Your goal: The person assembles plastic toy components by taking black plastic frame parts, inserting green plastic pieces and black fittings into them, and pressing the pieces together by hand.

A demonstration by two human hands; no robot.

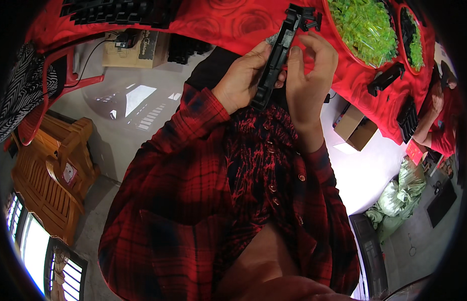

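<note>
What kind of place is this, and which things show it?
Perhaps a home workroom: a wooden chair stands at left, while the red-covered table bears a heap of small green pieces and many black parts.

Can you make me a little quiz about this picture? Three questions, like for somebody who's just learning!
1. True or false: the left hand is gripping the long, narrow, black plastic part.

2. What is heaped near the upper right of the picture?
A. Round blue marbles
B. Small, translucent, yellow-green pieces
C. White cotton balls

3. On which side of the person is the slatted brown wooden chair, left or right?

Key:
1. True
2. B
3. Left
</note>
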